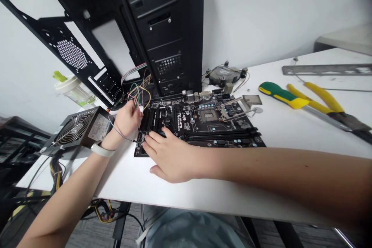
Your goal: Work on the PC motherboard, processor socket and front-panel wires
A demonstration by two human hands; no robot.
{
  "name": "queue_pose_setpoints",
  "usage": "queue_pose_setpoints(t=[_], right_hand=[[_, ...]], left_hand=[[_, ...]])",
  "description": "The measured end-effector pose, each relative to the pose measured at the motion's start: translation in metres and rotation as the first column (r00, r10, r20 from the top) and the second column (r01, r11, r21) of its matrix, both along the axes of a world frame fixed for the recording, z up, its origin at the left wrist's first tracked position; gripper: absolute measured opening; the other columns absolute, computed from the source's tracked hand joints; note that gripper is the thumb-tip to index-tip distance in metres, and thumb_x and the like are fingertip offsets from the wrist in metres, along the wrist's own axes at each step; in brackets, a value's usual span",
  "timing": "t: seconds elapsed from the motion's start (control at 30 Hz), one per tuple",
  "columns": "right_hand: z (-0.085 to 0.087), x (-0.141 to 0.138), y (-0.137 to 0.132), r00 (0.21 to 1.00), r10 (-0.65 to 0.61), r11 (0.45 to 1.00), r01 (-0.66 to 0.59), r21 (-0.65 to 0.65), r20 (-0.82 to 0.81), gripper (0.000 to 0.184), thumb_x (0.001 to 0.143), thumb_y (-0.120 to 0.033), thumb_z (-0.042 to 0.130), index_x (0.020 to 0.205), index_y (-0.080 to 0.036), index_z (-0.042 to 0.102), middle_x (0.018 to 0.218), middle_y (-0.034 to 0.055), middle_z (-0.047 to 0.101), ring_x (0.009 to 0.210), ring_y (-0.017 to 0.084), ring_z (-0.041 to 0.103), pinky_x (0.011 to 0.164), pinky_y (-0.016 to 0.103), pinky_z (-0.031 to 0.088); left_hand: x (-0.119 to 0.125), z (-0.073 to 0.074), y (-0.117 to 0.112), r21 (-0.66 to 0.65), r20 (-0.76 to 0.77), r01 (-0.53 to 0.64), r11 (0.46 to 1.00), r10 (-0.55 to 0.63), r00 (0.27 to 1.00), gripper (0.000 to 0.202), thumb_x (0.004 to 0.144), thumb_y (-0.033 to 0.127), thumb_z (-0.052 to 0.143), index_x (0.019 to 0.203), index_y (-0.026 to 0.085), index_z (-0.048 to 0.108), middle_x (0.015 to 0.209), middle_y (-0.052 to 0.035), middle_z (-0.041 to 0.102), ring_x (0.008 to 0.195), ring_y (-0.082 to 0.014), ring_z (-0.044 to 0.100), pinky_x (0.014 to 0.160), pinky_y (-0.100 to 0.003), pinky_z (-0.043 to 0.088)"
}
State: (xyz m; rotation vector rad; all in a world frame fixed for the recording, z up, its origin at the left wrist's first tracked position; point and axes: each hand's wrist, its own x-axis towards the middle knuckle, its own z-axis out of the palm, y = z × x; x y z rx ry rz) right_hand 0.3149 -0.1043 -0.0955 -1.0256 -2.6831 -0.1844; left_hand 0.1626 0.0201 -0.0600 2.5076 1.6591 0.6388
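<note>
A black motherboard [203,124] lies flat on the white table [276,155], its CPU socket open. My left hand [126,118] is closed, pinching thin coloured case wires [141,92] at the board's left edge. My right hand [171,153] rests on the board's front left corner, fingers stretched flat and pressing it down. The wires run up into the black computer case [157,27] standing behind the board.
A power supply [80,128] with a fan grille sits at the table's left edge, cables hanging below. A CPU cooler [225,75] lies behind the board. A green-yellow screwdriver [285,96], yellow pliers [325,102] and a metal I/O plate [325,69] lie right. A plastic jar [72,89] stands left.
</note>
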Motion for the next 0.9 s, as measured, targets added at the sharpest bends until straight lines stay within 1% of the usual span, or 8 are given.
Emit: queue_pose_setpoints(t=[0.1, 0.2, 0.37, 0.5, 0.67, 0.8, 0.9], right_hand=[[0.001, 0.0, 0.0, 1.0, -0.001, 1.0, 0.001, -0.001, -0.001, 0.063, 0.095, -0.047, 0.037, 0.134, 0.001, 0.047, 0.139, 0.0235, 0.05, 0.127, 0.035, 0.044, 0.099, 0.057, 0.038], [0.001, 0.0, -0.001, 1.0, 0.002, 1.0, -0.002, -0.014, 0.008, 0.064, 0.095, -0.047, 0.037, 0.136, 0.002, 0.046, 0.141, 0.0233, 0.048, 0.129, 0.035, 0.042, 0.101, 0.057, 0.037], [0.001, 0.0, -0.001, 1.0, -0.006, 1.0, 0.006, -0.017, 0.002, 0.065, 0.095, -0.048, 0.036, 0.137, 0.002, 0.045, 0.141, 0.0236, 0.048, 0.13, 0.036, 0.041, 0.101, 0.056, 0.037], [0.002, 0.001, -0.001, 1.0, 0.002, 1.0, -0.002, -0.027, 0.002, 0.065, 0.095, -0.048, 0.036, 0.136, 0.002, 0.046, 0.141, 0.0238, 0.048, 0.13, 0.036, 0.041, 0.101, 0.056, 0.037], [0.001, 0.002, -0.001, 0.999, 0.018, 0.999, -0.019, -0.029, -0.033, 0.064, 0.094, -0.048, 0.039, 0.134, 0.002, 0.047, 0.139, 0.0247, 0.049, 0.129, 0.036, 0.042, 0.101, 0.056, 0.036], [0.0, 0.002, -0.002, 0.995, 0.032, 0.994, -0.041, -0.103, -0.093, 0.064, 0.093, -0.046, 0.044, 0.135, 0.002, 0.045, 0.141, 0.0247, 0.047, 0.133, 0.036, 0.039, 0.106, 0.057, 0.032], [0.009, 0.005, 0.0, 0.986, 0.012, 0.968, -0.052, -0.247, -0.164, 0.072, 0.089, -0.042, 0.053, 0.143, 0.002, 0.035, 0.149, 0.0243, 0.038, 0.139, 0.036, 0.031, 0.113, 0.056, 0.026]], left_hand=[[0.001, 0.005, 0.0, -0.012, 0.031, 0.005, 1.0, -0.005, 0.999, 0.009, 0.083, 0.029, 0.04, 0.079, 0.022, 0.044, 0.066, -0.0025, 0.065, 0.066, -0.0187, 0.063, 0.063, -0.027, 0.044], [-0.007, 0.007, 0.002, -0.005, 0.034, -0.002, 1.0, 0.002, 0.999, 0.015, 0.081, 0.033, 0.045, 0.075, 0.02, 0.049, 0.066, -0.0041, 0.065, 0.067, -0.0199, 0.061, 0.061, -0.028, 0.043], [-0.022, -0.002, 0.009, -0.06, 0.029, 0.006, 0.998, -0.004, 1.0, 0.025, 0.076, 0.039, 0.049, 0.063, 0.018, 0.053, 0.057, -0.0019, 0.058, 0.055, -0.0155, 0.05, 0.054, -0.026, 0.037], [-0.027, -0.009, 0.011, -0.104, 0.042, 0.01, 0.995, -0.005, 0.999, 0.03, 0.075, 0.043, 0.048, 0.064, 0.017, 0.056, 0.053, 0.0004, 0.052, 0.052, -0.0131, 0.044, 0.05, -0.024, 0.032], [-0.031, -0.006, 0.008, -0.127, 0.055, 0.008, 0.992, -0.001, 0.999, 0.031, 0.073, 0.045, 0.048, 0.068, 0.016, 0.059, 0.057, -0.0012, 0.057, 0.055, -0.0139, 0.047, 0.052, -0.024, 0.035], [-0.035, -0.005, 0.007, -0.146, 0.063, -0.019, 0.989, 0.028, 0.998, 0.037, 0.073, 0.048, 0.047, 0.075, 0.015, 0.064, 0.058, -0.0032, 0.062, 0.054, -0.0153, 0.05, 0.052, -0.025, 0.035], [-0.035, -0.007, 0.008, -0.155, 0.082, -0.014, 0.988, 0.027, 0.996, 0.038, 0.074, 0.047, 0.047, 0.079, 0.015, 0.066, 0.063, -0.0047, 0.065, 0.057, -0.0163, 0.054, 0.054, -0.026, 0.037]])
